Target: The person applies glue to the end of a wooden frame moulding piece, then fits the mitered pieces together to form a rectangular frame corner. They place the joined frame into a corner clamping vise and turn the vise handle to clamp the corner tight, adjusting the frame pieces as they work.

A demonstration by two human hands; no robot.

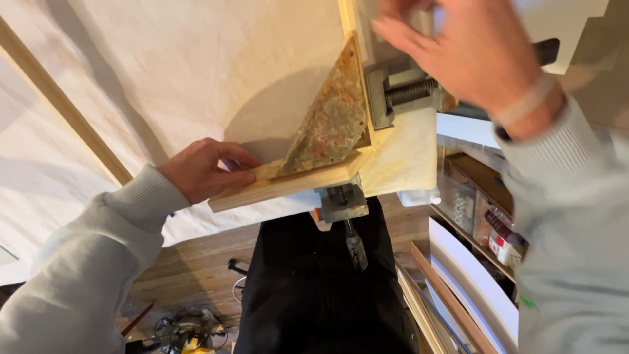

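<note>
Rusty, mottled metal forms the triangular corner clamp [331, 121] at frame centre, its point aimed toward the top edge. I see my left hand [203, 169] pinching the pale wood strip [288, 183], whose long axis runs left to right, rising slightly. My right hand [468, 49], blurred at upper right, hides the screw handle [409, 92]; I cannot tell its grip.

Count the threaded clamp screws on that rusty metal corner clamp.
2. One dark threaded clamp screw lies right of the rusty triangular metal corner clamp, under the right hand. The other hangs below the wooden frame strip that the left hand grips. Others may be hidden.
</note>
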